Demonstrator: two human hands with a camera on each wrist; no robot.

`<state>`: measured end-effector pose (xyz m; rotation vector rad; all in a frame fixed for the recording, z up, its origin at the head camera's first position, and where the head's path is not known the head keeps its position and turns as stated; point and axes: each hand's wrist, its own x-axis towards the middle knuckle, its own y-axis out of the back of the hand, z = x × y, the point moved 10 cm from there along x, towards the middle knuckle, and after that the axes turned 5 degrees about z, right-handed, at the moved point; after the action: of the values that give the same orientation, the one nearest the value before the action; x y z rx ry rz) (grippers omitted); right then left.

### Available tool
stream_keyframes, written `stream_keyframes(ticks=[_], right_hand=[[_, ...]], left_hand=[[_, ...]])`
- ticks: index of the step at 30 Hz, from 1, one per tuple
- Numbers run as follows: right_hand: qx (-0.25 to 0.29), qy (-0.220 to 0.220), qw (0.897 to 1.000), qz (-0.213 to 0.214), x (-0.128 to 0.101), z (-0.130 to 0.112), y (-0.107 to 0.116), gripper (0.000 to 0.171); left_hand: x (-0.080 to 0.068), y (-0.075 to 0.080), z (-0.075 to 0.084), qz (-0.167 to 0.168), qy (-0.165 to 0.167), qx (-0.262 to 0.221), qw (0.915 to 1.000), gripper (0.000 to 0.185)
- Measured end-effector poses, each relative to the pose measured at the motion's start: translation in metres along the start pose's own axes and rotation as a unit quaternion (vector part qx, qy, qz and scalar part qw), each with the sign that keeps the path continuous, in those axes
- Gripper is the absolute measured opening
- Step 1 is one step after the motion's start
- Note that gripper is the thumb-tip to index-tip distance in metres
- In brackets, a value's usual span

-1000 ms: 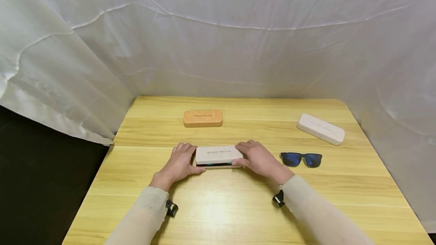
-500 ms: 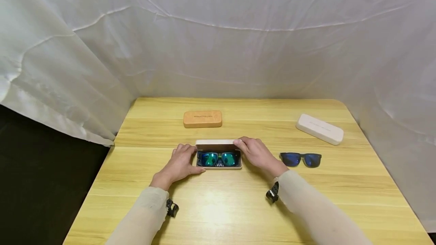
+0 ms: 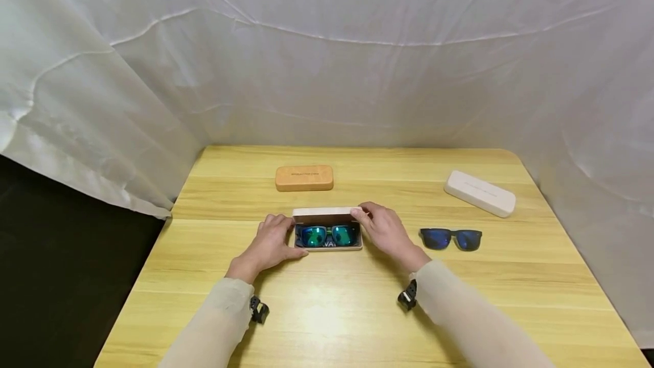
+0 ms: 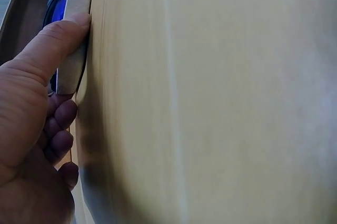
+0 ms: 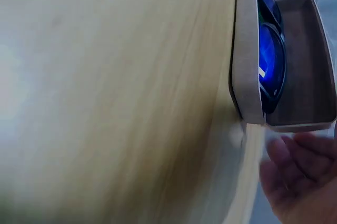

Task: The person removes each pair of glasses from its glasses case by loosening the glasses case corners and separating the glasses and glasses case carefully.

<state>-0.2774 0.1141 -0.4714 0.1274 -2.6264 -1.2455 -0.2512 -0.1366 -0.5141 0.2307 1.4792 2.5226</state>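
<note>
An eyeglass case lies open on the table in front of me, its pale lid raised on the far side. Inside sit sunglasses with mirrored blue-green lenses, over a dark cloth with white lettering. My left hand grips the left end of the case; in the left wrist view the thumb presses its front wall and the other fingers curl by the end. My right hand holds the lid's right corner, thumb on the edge. Its fingers show beside the case end in the right wrist view.
Dark sunglasses with blue lenses lie on the table to the right of my right hand. An orange case rests behind the open one, and a closed white case at the back right. White curtains surround the wooden table.
The lid has swung up and back with my right hand, uncovering the mirrored sunglasses. Over the last half second little has moved. My left hand has stayed at the case's left end.
</note>
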Motion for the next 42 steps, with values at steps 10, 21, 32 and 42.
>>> stream_keyframes(ticks=[10, 21, 32, 42], right_hand=[[-0.107, 0.259, 0.946, 0.161, -0.042, -0.07, 0.014, 0.008], [-0.265, 0.298, 0.914, 0.075, -0.039, -0.1, -0.038, 0.021], [-0.321, 0.247, 0.914, 0.032, -0.029, -0.095, -0.056, 0.013], [-0.33, 0.261, 0.906, 0.045, -0.029, -0.102, -0.054, 0.007]], left_hand=[[0.0, 0.001, 0.001, -0.002, 0.0, 0.001, 1.0, 0.088], [0.0, 0.0, 0.0, 0.003, 0.002, 0.002, 1.0, 0.086], [-0.001, 0.001, -0.001, 0.004, 0.006, -0.005, 1.0, 0.087], [0.001, -0.002, -0.003, 0.001, 0.009, -0.011, 0.9999, 0.086]])
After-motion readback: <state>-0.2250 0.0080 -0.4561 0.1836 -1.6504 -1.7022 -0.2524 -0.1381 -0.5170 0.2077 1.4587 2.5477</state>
